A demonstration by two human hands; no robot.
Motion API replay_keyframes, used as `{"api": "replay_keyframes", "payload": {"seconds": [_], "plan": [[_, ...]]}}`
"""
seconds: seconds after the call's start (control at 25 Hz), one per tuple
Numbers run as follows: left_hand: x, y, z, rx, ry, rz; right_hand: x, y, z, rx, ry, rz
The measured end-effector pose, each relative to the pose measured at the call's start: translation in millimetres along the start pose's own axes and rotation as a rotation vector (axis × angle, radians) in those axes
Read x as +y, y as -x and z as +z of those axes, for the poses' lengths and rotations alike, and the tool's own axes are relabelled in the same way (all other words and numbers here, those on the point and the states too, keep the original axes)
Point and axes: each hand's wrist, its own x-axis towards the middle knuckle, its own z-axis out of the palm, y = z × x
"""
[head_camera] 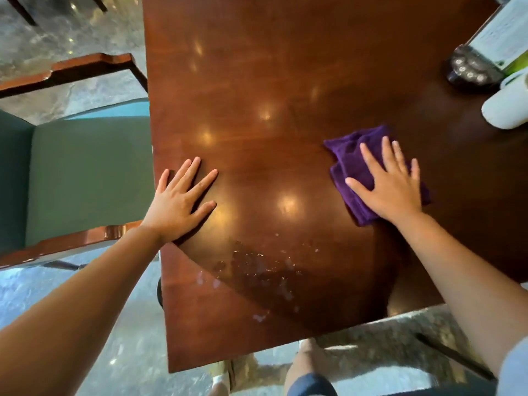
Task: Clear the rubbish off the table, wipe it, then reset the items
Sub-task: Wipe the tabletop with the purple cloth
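Observation:
A glossy brown wooden table (pixel 285 67) fills the middle of the head view. My right hand (pixel 391 184) lies flat with fingers spread on a folded purple cloth (pixel 350 164), pressing it onto the tabletop right of centre. My left hand (pixel 180 201) rests flat on the table near its left edge, fingers apart, holding nothing. Water drops and pale smears (pixel 257 267) sit on the wood near the front edge, between my two arms.
At the far right edge stand a dark round base with metal studs (pixel 468 70), a menu-like stand (pixel 503 38) above it, and a white cylinder (pixel 505 110). A green-seated wooden chair (pixel 85 172) is pushed against the table's left side. My legs show below the front edge.

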Motion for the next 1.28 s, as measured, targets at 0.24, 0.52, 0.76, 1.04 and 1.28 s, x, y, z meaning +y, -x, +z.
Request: {"api": "replay_keyframes", "payload": {"seconds": [0.24,0.52,0.76,1.04,1.28], "plan": [[-18.9,6.0,1.8,0.017,-0.02,0.135,-65.1,132.3,10.2,0.075,-0.093,0.338],[-21.2,4.7,9.1,0.115,0.012,0.155,-193.6,171.2,12.4,0.03,-0.222,0.377],[-22.3,4.8,9.9,0.138,0.032,0.167,-250.6,199.7,29.8,-0.017,-0.067,0.057],[-23.0,4.6,9.5,0.107,0.013,0.162,-227.4,181.0,20.9,0.268,-0.61,0.487],[-23.9,3.2,13.0,0.122,0.016,0.168,-200.5,105.8,22.0,0.053,-0.113,0.206]]}}
